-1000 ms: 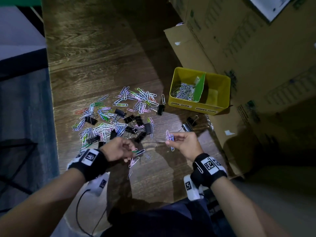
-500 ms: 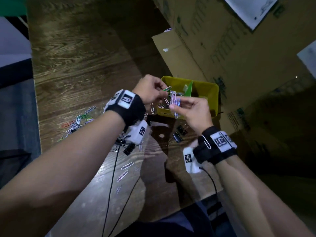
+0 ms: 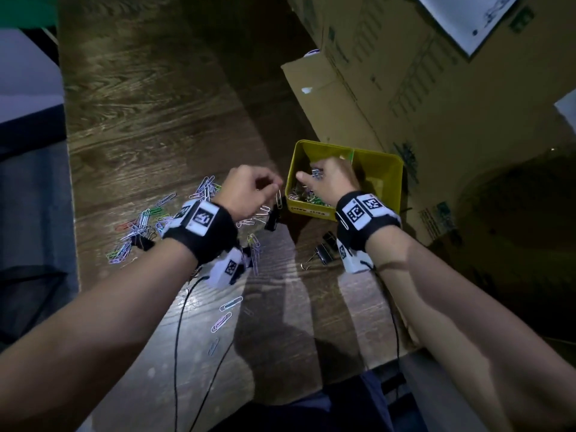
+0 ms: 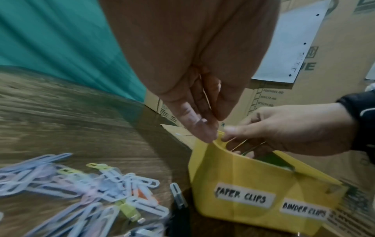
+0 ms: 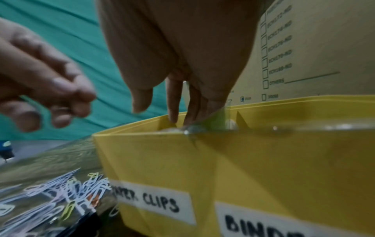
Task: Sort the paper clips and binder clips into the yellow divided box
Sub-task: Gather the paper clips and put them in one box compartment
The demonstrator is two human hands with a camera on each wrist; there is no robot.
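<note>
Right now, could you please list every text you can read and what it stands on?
"PAPER CLIPS": white label on the yellow box, left.
"BINDER CLIPS": white label on it, right.
"OTHERS": by a checkbox on the cardboard box.
Codes above it, and wristband markers: unreadable.

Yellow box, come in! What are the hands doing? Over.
Right hand over yellow box, dropping paper clips in. Left hand pinching one clip beside it. Nothing blocking.

Loose paper clips (image 4: 85,197) blurred; binder-clip compartment hidden.
</note>
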